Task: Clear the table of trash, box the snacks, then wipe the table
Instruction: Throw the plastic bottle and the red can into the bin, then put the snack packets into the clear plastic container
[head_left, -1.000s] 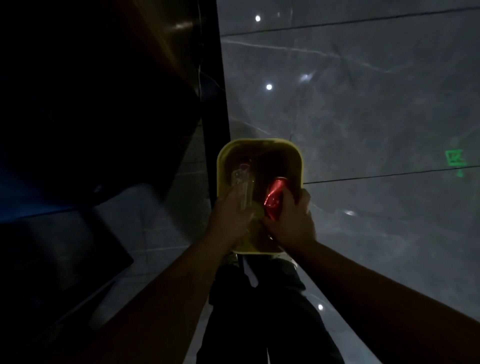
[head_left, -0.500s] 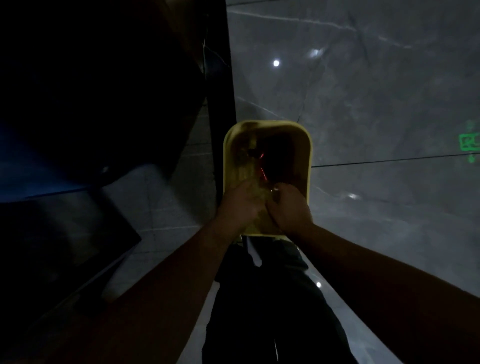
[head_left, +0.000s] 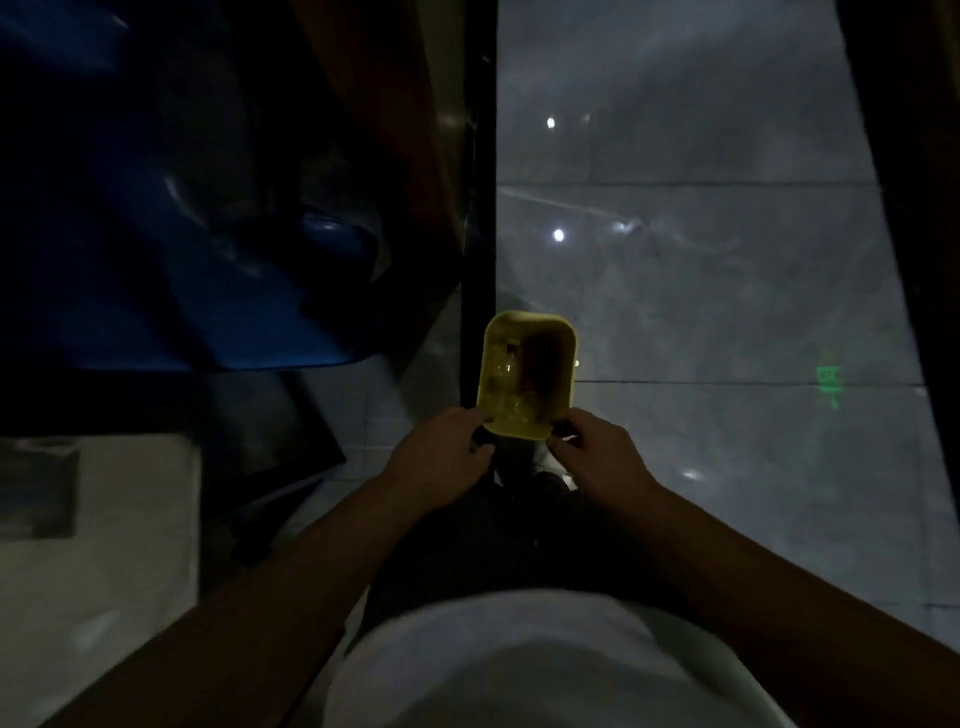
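My left hand (head_left: 441, 457) and right hand (head_left: 597, 460) both hover at the near end of the yellow bin (head_left: 524, 426), one at each near corner. The left hand's fingers are loosely curled, fingertips close to the bin's near-left corner; I cannot tell whether they touch the rim. The right hand's fingers are also loosely bent, tips close to the near-right corner; contact again unclear. I see nothing held in either hand.

The yellow bin stands on the grey tiled floor (head_left: 727, 312), seen from above, with its mouth open. Inside, against the left wall of the bin, lies a clear plastic bottle (head_left: 506, 374), pale and partly reflective. The right half of the bin's interior is dark reddish; the light is too low to make out what lies there.

Left of the bin runs a tall black upright edge (head_left: 478, 208). Further left of the bin, and beyond it, sits a large blue shape (head_left: 208, 260), blurred. To the near left of the bin lies a pale flat surface (head_left: 104, 545) with a dark rectangular item (head_left: 39, 488) on it. On the floor to the right of the bin shows a small green light patch (head_left: 828, 379). My dark trousers (head_left: 519, 530) and white shirt (head_left: 519, 660) fill the view nearer than the bin.
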